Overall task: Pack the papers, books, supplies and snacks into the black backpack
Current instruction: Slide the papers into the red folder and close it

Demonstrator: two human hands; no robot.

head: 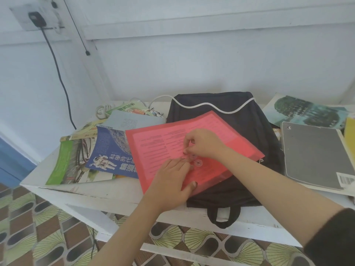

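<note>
Item 1. I found the black backpack (240, 131) lying flat on the white table (107, 196). Its carry loop hung over the near edge and a white cord (211, 108) crossed its far end.

Item 2. A red translucent folder (172, 143) with printed papers showing through it lay tilted across the backpack's left half. The folder's left portion overlapped a blue book (107, 158) with an astronaut on its cover.

Item 3. The left hand (171, 181) lay flat on the folder's near corner with its fingers straight and pressing down. Its thumb sat along the folder's near edge.

Item 4. The right hand (201, 144) was over the middle of the folder with its fingers curled. The tips of thumb and forefinger pinched at the folder's round clasp (197, 162). I could not tell whether a string was held between them.

Item 5. Left of the folder I noted a green magazine (67, 160) beside the blue book and a grey-blue booklet (130, 120) behind it. More printed matter was piled toward the wall.

Item 6. Right of the backpack lay a grey notebook (315, 156). A book with trees on its cover (305, 114) sat behind it.
</note>
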